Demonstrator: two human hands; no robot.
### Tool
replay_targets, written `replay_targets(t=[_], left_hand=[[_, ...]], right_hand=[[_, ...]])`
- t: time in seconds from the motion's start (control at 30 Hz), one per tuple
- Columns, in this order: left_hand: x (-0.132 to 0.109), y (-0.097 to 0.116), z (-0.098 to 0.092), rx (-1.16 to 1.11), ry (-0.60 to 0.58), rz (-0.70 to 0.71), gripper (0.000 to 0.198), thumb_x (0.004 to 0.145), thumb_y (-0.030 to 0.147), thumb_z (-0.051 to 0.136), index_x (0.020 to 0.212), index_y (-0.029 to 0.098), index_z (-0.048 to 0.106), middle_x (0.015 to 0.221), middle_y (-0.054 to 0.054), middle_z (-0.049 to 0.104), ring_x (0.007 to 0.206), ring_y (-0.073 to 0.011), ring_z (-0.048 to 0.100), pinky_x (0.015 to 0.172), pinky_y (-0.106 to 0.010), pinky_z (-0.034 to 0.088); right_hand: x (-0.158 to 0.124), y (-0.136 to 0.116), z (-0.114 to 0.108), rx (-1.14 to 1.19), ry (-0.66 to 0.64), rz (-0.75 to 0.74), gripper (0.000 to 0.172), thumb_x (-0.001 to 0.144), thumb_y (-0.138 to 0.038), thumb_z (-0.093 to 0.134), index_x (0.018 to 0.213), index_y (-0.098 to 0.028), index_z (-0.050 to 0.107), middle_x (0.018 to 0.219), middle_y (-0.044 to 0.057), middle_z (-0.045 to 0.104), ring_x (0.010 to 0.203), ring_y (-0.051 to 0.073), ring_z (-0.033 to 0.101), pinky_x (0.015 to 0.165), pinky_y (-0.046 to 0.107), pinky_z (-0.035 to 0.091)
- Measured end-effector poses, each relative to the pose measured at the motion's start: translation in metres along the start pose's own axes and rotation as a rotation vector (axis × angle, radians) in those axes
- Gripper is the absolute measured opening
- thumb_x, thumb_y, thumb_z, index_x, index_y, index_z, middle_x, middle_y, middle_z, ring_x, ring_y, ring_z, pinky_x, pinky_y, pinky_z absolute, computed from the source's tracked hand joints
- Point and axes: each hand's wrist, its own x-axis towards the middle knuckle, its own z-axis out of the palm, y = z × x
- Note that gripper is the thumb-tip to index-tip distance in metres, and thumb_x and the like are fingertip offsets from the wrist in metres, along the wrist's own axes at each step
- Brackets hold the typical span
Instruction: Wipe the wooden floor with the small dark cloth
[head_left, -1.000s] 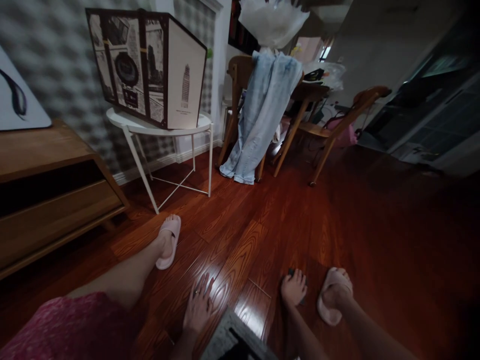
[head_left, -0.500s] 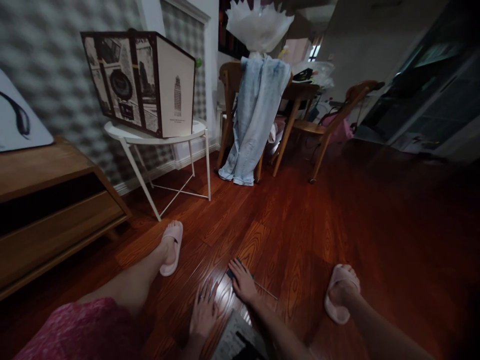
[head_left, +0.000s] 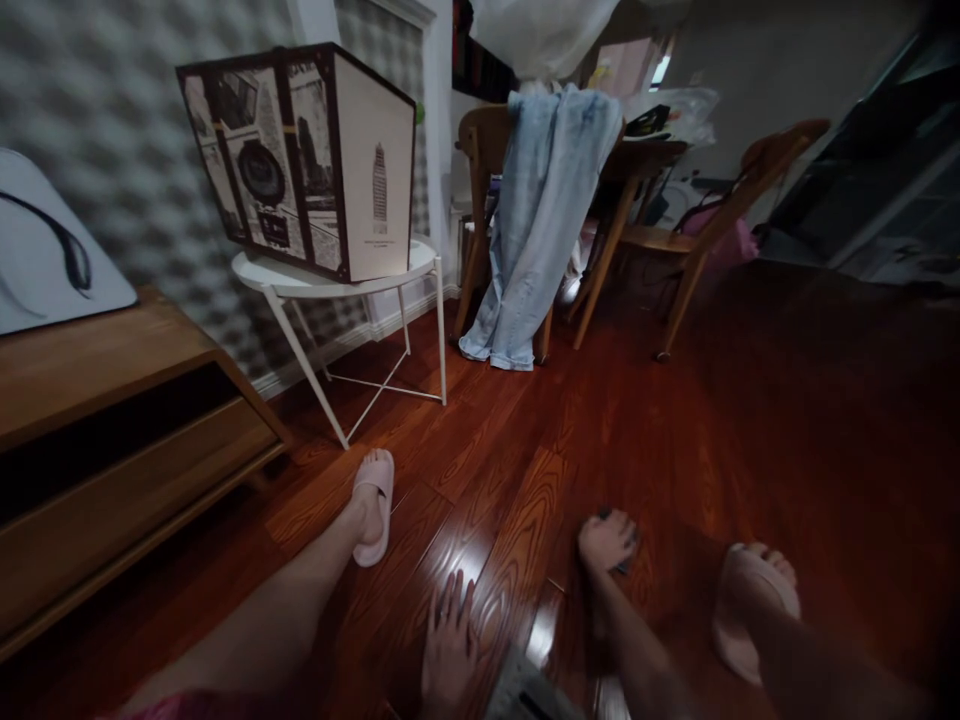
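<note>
My left hand [head_left: 450, 640] lies flat on the red-brown wooden floor [head_left: 480, 480], fingers stretched out and slightly apart, holding nothing. Further right and forward, my right hand [head_left: 611, 540] is closed over a small dark object [head_left: 624, 566] at floor level. Dark edges stick out on either side of the fingers; the palm hides its kind. Between my forearms, at the bottom edge, is a grey object with a black part [head_left: 521, 685], mostly cut off by the frame.
Feet in pink slippers [head_left: 384, 505] rest either side of my hands. Ahead stand a white side table [head_left: 420, 262] bearing a patterned box [head_left: 379, 170], and a chair draped with light blue jeans [head_left: 540, 230]. A wooden cabinet [head_left: 157, 335] is at left, another chair [head_left: 694, 250] at right.
My right hand has moved right and forward with the dark object, away from my left hand. The left hand stays flat on the floor. The camera view has shifted slightly left.
</note>
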Motion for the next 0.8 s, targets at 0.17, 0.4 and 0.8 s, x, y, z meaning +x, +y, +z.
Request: replay_targets(t=[0.17,0.4,0.8], left_hand=[[0.004,-0.003,-0.012,0.018,-0.001,0.015,0.074,0.091,0.033,0.048,0.158,0.029,0.017,0.165,-0.002,0.034,0.150,-0.0234,0.036,0.121,-0.049,0.037],[0.005,-0.004,-0.007,0.053,0.051,0.039,0.072,0.091,0.034,0.048,0.158,0.027,0.022,0.162,-0.006,0.040,0.147,-0.0240,0.040,0.122,-0.051,0.036],[0.008,-0.005,-0.028,0.074,-0.030,0.032,0.075,0.090,0.014,0.038,0.159,0.027,0.013,0.165,-0.002,0.035,0.152,-0.0180,0.031,0.126,-0.046,0.029]], right_hand=[[-0.065,-0.108,0.040,0.106,-0.300,-0.492,0.062,0.089,-0.017,0.035,0.150,-0.010,0.045,0.153,0.016,0.050,0.148,0.028,0.031,0.118,0.049,0.025],[-0.143,-0.194,0.055,0.242,-0.590,-1.127,0.059,0.091,-0.029,0.048,0.150,-0.025,0.047,0.156,0.003,0.048,0.149,0.017,0.031,0.122,0.035,0.020],[0.056,0.018,0.020,0.032,-0.297,-0.552,0.058,0.092,-0.020,0.035,0.149,-0.015,0.048,0.153,0.011,0.050,0.146,0.022,0.035,0.118,0.042,0.027]])
